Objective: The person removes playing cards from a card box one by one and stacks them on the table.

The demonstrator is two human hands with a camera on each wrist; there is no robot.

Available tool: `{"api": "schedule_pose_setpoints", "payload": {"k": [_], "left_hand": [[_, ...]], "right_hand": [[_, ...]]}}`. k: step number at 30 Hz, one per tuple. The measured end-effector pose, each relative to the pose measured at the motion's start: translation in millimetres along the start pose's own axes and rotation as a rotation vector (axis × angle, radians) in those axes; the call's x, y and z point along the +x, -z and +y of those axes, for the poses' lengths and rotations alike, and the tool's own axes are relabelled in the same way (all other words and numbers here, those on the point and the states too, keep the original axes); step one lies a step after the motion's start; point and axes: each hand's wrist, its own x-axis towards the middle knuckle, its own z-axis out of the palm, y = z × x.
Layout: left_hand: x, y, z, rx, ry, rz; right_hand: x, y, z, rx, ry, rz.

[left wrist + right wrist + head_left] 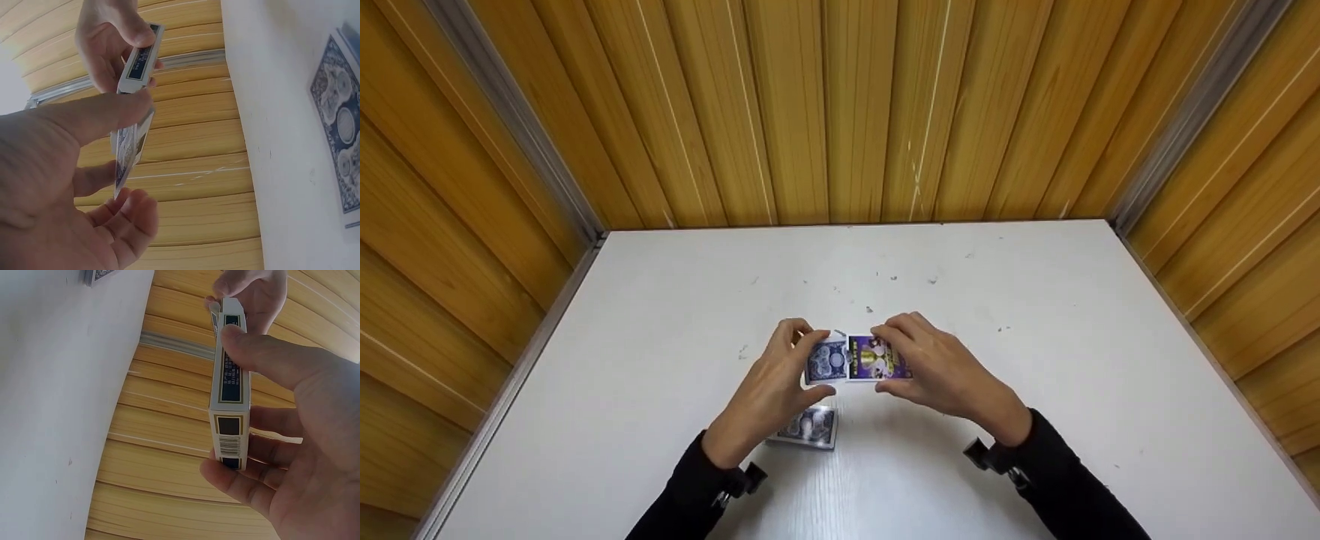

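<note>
My right hand (945, 369) grips a small card box (861, 360) with a purple printed face. In the right wrist view the thumb lies on the box's narrow side, and a barcode shows on its end. My left hand (765, 386) pinches blue-backed playing cards (826, 361) at the box's left end. The left wrist view shows these cards (127, 154) tilted, partly behind the thumb. How far they reach into the box cannot be told. A stack of blue-backed playing cards (817, 429) lies on the table below the left hand, which partly covers it.
The white table (997, 300) carries small dark marks and scuffs. Yellow wood-look panels (840, 112) enclose its back and both sides, with grey metal posts (521, 112) at the corners.
</note>
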Motion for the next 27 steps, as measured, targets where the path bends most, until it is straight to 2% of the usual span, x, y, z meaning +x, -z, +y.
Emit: {"api": "schedule_pose_setpoints", "payload": {"k": [5, 10, 16, 22, 27], "left_hand": [[-0.2, -2.2, 0.9, 0.093, -0.046, 0.025], [-0.7, -0.1, 0.6, 0.119, -0.039, 0.006], [0.1, 8.0, -4.6, 0.129, -0.011, 0.008], [-0.3, 22.2, -13.1, 0.116, -0.023, 0.044], [-2.2, 33.1, -17.3, 0.084, -0.014, 0.017]], "right_hand": [[1.1, 0.1, -0.9, 0.005, 0.006, -0.007], [2.1, 1.7, 0.8, -0.002, -0.006, -0.015], [1.6, 6.1, 6.6, 0.0, -0.023, -0.001], [-0.8, 14.6, 15.0, -0.002, -0.077, 0.008], [-4.5, 23.3, 23.0, -0.004, -0.095, 0.047]]}}
